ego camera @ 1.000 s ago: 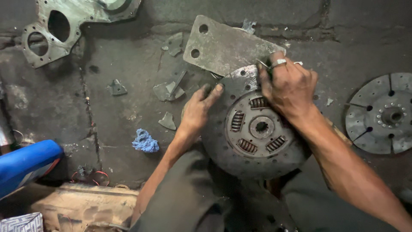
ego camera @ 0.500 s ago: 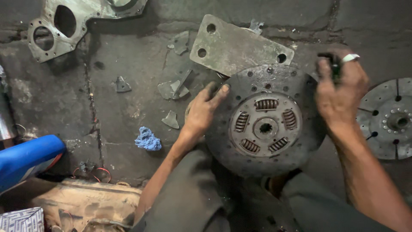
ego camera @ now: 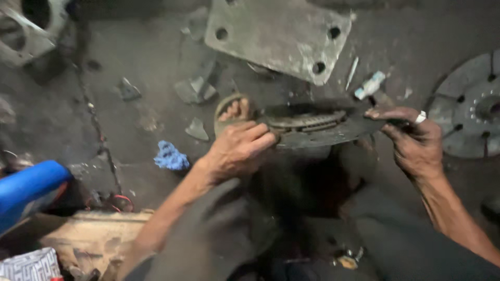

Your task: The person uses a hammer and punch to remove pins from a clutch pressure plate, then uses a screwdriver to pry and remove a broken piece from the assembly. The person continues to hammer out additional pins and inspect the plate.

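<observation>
Dim, flat light; motion blur throughout

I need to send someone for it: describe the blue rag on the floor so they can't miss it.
Start at the grey steel plate with corner holes lying at the top of the dark, grimy floor. Move down and left, past the grey broken shards, to just beyond the person's left hand. The crumpled rag lies there, the only small bright blue thing among grey debris.

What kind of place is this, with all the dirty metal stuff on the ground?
Probably a vehicle repair workshop: both hands lift a worn clutch disc, another disc lies nearby, and a drilled steel plate sits on the grimy floor.
</observation>
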